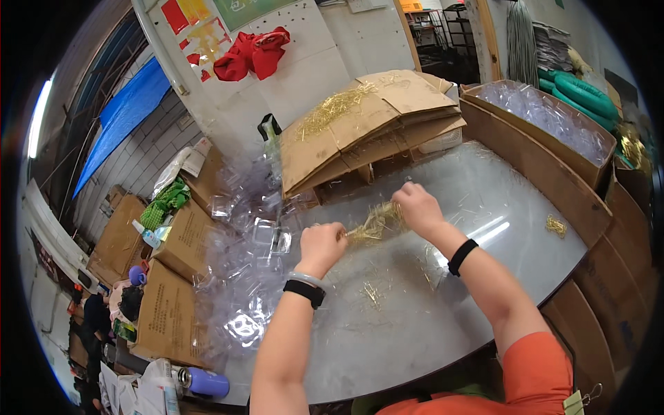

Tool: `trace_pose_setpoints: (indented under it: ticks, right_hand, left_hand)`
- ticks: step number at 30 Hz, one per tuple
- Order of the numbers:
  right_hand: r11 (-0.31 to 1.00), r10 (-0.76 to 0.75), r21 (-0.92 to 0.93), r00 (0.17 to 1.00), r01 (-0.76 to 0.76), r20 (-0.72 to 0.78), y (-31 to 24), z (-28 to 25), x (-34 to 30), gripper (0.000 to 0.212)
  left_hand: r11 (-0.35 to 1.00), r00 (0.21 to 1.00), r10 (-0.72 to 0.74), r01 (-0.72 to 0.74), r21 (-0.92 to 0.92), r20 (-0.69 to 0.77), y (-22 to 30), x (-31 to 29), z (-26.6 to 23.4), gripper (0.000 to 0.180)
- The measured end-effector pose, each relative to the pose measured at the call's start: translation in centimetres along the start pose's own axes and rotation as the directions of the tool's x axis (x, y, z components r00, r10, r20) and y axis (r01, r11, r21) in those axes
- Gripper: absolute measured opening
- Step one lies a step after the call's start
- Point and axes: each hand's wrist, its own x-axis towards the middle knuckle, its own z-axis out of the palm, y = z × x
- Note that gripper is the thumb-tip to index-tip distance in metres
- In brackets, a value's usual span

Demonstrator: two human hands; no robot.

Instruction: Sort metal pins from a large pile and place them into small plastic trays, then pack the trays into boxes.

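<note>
My left hand [323, 247] is closed, its fingers pinched at the left end of a long cluster of thin gold pins [377, 224]. At the cluster's other end my right hand [419, 207] is closed too. The bristly cluster stretches between both hands, just above the grey tabletop [443, 332]. Whether a rod or strip runs inside it, I cannot tell. A small grey tip [408, 179] shows above my right fingers. Loose gold pins [372, 294] lie scattered on the table below my hands, and a small gold pile [555, 225] sits at the right.
Clear plastic boxes [256, 277] heap along the table's left side. Behind my hands stands a cardboard cover [373, 131] with gold pins on top. A carton of clear plastic pieces [546, 114] is at the far right. A purple bottle [209, 382] lies at the near left.
</note>
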Motion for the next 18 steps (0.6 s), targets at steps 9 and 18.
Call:
trace_pose_setpoints:
  ticks: [9,18]
  right_hand:
    - [0.998,0.055,-0.040,0.998,-0.056,-0.014,1.6,-0.7,1.0,0.013]
    - [0.988,0.116,0.112,0.985,-0.102,-0.127,1.9,-1.3,1.3,0.016]
  left_hand:
    - [0.990,0.992,0.073,-0.060,0.129,-0.100,-0.1,2.1,0.0,0.009]
    - [0.999,0.997,0.001,0.003,0.042,-0.082,0.1,3.4,0.9,0.009]
